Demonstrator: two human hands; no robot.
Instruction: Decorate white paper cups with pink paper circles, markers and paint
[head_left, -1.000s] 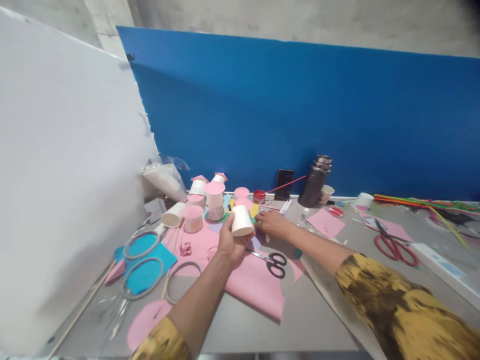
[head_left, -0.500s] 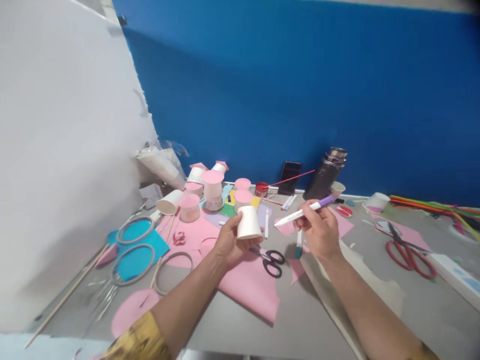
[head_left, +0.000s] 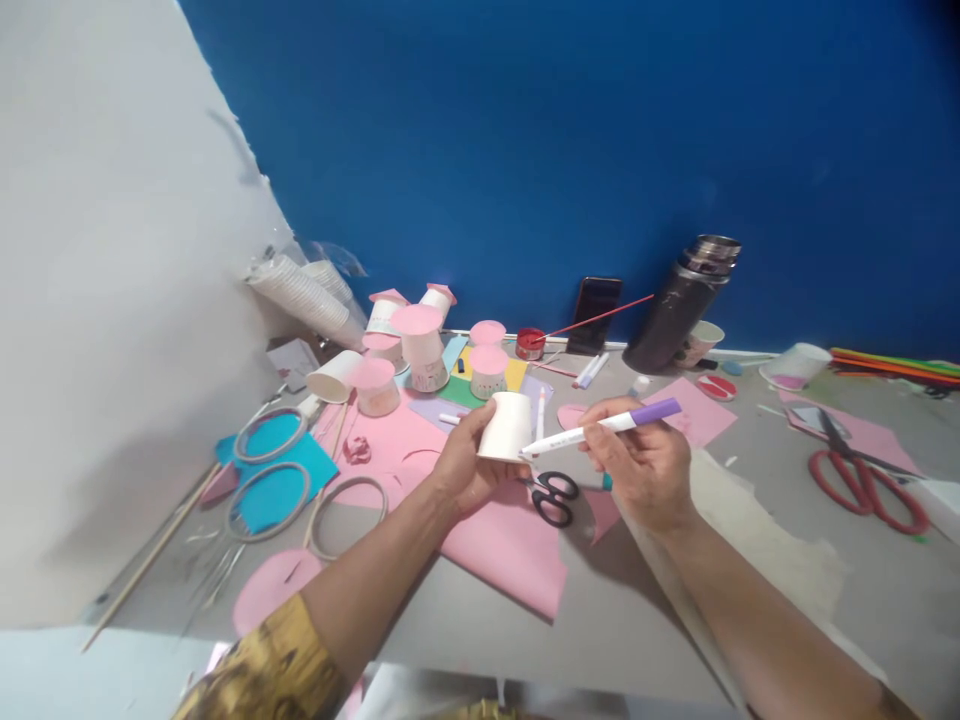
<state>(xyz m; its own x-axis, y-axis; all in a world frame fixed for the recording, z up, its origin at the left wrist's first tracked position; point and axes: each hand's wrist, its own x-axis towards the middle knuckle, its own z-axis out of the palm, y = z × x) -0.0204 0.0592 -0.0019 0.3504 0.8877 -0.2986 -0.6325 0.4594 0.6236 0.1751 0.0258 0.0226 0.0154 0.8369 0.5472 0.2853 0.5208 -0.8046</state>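
Note:
My left hand [head_left: 472, 460] grips a plain white paper cup [head_left: 506, 425], held upside down with its wide rim low. In my right hand [head_left: 645, 465] is a white marker pen [head_left: 577, 436] with a purple end, pinched like a pen. Its tip is at the cup's lower right side; whether it touches cannot be made out. Below the cup lie black-handled scissors [head_left: 553, 497] on a pink paper sheet [head_left: 510, 565]. Another slim white marker [head_left: 540, 412] is just behind the cup.
Several cups with pink paper tops [head_left: 417, 345] stand at the back left. Embroidery hoops [head_left: 264, 500] lie on blue paper. A dark flask [head_left: 679, 310], a phone [head_left: 592, 315] and a red pot [head_left: 529, 345] line the blue wall. Red-handled scissors [head_left: 866, 485] lie at right.
The marker has moved left and down, bringing its tip to the cup's side. The cup has shifted slightly right in view and stands more upright. The camera view has also shifted.

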